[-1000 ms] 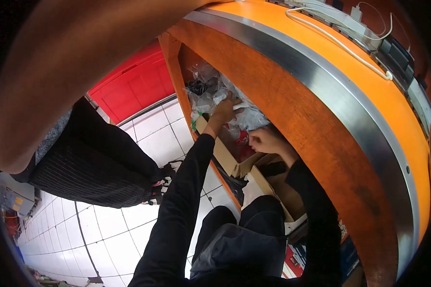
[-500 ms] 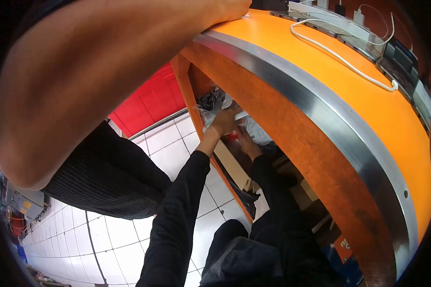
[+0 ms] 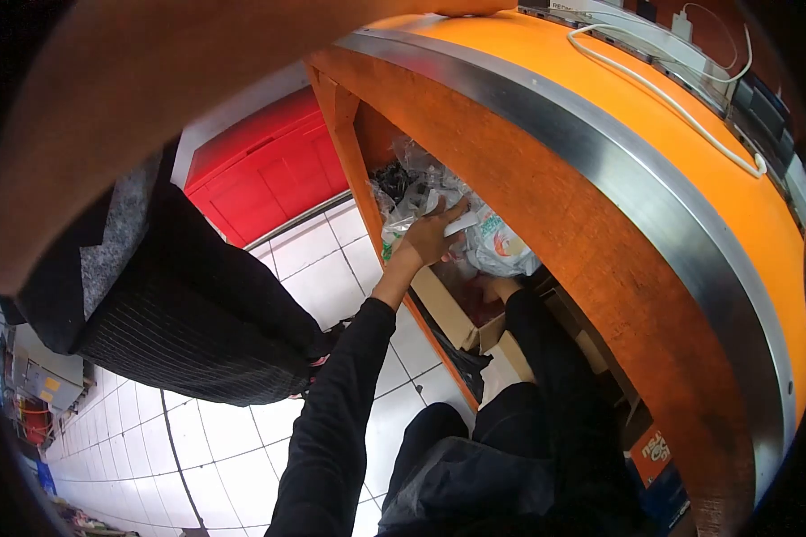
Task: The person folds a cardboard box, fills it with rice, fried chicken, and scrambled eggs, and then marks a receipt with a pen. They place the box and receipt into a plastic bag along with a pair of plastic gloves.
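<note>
Inside the open shelf under the orange counter, my left hand (image 3: pixel 428 240) is closed on a small white item (image 3: pixel 461 223), over crumpled clear plastic bags (image 3: pixel 409 199). To its right and slightly lower, my right hand (image 3: pixel 488 288) reaches into an open cardboard box (image 3: pixel 443 309); its fingers are partly hidden by the box and shadow. A white plastic bag with a printed mark (image 3: pixel 503 246) lies just above my right hand.
Another person's bare arm (image 3: pixel 152 107) crosses the upper left and rests on the orange counter (image 3: pixel 475 34). That person's dark clothing (image 3: pixel 206 313) stands at left. A white cable (image 3: pixel 667 94) lies on the counter. Behind is a red cabinet (image 3: pixel 273 170).
My right hand has moved right and down, away from my left hand, into the box. The view has shifted, showing more of the bags. The other person's arm appears higher.
</note>
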Available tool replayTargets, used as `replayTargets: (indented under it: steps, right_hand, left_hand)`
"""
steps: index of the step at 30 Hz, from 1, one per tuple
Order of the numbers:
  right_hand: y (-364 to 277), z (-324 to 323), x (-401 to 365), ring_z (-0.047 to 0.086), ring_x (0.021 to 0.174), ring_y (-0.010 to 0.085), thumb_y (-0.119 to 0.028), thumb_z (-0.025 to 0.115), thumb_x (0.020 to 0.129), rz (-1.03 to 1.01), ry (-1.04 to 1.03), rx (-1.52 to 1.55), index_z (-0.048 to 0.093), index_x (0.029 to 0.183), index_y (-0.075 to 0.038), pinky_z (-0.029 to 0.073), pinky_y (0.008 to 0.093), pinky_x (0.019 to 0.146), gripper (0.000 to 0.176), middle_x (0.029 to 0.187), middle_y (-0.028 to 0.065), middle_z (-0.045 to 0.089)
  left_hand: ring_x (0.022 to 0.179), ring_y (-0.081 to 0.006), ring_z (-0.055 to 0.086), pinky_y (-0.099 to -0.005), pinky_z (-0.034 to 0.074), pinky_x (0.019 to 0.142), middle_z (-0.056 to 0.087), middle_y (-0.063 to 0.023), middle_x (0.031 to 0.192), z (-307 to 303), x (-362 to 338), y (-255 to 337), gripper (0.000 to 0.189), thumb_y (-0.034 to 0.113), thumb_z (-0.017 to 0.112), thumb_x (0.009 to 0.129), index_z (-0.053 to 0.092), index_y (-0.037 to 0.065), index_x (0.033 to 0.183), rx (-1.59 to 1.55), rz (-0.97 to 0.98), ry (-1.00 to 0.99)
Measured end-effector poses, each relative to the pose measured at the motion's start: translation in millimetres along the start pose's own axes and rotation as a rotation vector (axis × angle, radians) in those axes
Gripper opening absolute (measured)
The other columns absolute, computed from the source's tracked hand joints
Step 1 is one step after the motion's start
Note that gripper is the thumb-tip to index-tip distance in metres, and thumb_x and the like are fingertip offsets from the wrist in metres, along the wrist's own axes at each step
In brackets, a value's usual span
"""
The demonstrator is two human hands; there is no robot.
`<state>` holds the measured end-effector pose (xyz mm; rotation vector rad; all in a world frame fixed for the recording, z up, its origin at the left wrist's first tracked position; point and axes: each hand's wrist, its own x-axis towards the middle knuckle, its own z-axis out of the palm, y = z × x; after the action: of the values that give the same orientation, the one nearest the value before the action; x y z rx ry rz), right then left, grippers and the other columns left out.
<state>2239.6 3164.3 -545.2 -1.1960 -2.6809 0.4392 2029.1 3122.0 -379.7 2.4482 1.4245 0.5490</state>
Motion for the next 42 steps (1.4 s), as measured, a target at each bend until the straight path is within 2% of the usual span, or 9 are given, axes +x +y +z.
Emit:
replayTargets:
  steps: [13,15,19,22,24,27,33,35,42]
  right_hand:
    - [-72.8,-19.7,4.1,0.048,0.119,0.0394,0.003,0.058,0.077,0.12,-0.451,-0.124,0.043,0.126,-0.003,0.04,0.04,0.101,0.051,0.132,0.0229,0.046]
    - [-108.7,-24.2,43.9,0.048,0.119,0.0394,0.002,0.059,0.077,0.144,-0.501,-0.14,0.043,0.125,-0.002,0.04,0.0399,0.1,0.05,0.132,0.0229,0.046]
    - [-100.8,-49.5,-46.9,0.049,0.118,0.0393,0.002,0.059,0.077,0.199,-0.566,-0.187,0.044,0.124,-0.002,0.041,0.0398,0.1,0.049,0.131,0.023,0.047]
    - [-130.9,-116.7,-96.3,0.056,0.109,0.0321,0.003,0.06,0.075,0.084,-0.244,0.181,0.048,0.114,-0.001,0.045,0.0357,0.094,0.041,0.122,0.0184,0.054]
    - [-124.3,-112.8,-124.8,0.059,0.101,0.0221,0.004,0.058,0.077,-0.27,0.372,0.493,0.049,0.115,-0.003,0.046,0.0301,0.088,0.039,0.109,0.0124,0.059]
    - [-145.1,-125.5,-162.8,0.057,0.101,0.015,0.001,0.057,0.083,-0.241,0.742,0.765,0.048,0.121,-0.004,0.044,0.027,0.086,0.039,0.108,0.0085,0.059]
    - [-137.8,-95.1,-160.6,0.053,0.103,0.0098,-0.014,0.056,0.091,0.152,0.668,1.163,0.054,0.123,-0.002,0.044,0.0275,0.088,0.034,0.116,0.0043,0.057]
    - [-149.6,-80.6,-150.0,0.052,0.106,0.0116,-0.017,0.056,0.09,0.161,0.608,1.786,0.058,0.116,-0.005,0.041,0.0298,0.095,0.029,0.113,0.0036,0.057]
    - [-352.2,-147.7,-161.2,0.052,0.113,0.0152,-0.014,0.041,0.093,0.137,0.079,2.067,0.041,0.126,-0.01,0.042,0.0324,0.097,0.034,0.121,0.0072,0.053]
  left_hand:
    - [0.117,-0.0416,0.051,-0.0445,0.046,0.095,0.034,-0.0286,0.143,-11.1,-23.7,44.7,0.069,0.027,0.065,0.086,0.032,0.027,0.146,-0.176,-0.211,-0.064]
    - [0.109,-0.0388,0.058,-0.0435,0.05,0.091,0.034,-0.0286,0.143,11.2,-14.7,31.2,0.066,0.024,0.066,0.086,0.035,0.022,0.144,0.04,-0.015,0.197]
    - [0.078,-0.0292,0.07,-0.0378,0.056,0.074,0.038,-0.0279,0.138,-1.5,-38.3,38.9,0.059,0.018,0.066,0.086,0.042,0.014,0.14,-0.271,-0.15,0.136]
    - [0.07,-0.0262,0.07,-0.0363,0.056,0.067,0.055,-0.0269,0.12,4.3,-47.1,35.8,0.056,0.018,0.065,0.087,0.045,0.008,0.137,-0.247,-0.069,0.371]
    - [0.067,-0.0252,0.07,-0.0358,0.056,0.065,0.061,-0.0265,0.114,9.3,-55.2,44.6,0.055,0.018,0.065,0.087,0.045,0.006,0.137,-0.25,-0.042,0.448]
    - [0.056,-0.0184,0.066,-0.0327,0.051,0.054,0.067,-0.0152,0.077,-0.2,-89.6,77.0,0.041,0.029,0.061,0.091,0.054,0.001,0.121,-0.473,-0.356,0.422]
    - [0.042,-0.0058,0.046,-0.0211,0.038,0.042,0.049,0.003,0.054,-41.5,-155.4,87.5,0.035,0.043,0.063,0.09,0.054,0.009,0.086,-1.307,-0.336,-0.026]
    - [0.042,-0.0042,0.044,-0.0206,0.037,0.041,0.052,0.0036,0.056,-84.1,-169.5,133.4,0.03,0.032,0.075,0.08,0.061,0.006,0.087,-0.96,-0.424,-0.044]
    - [0.049,-0.0043,0.048,-0.0213,0.039,0.043,0.057,0.0028,0.06,-210.8,-318.5,202.9,0.03,0.028,0.079,0.074,0.068,0.003,0.089,-0.679,-0.774,0.133]
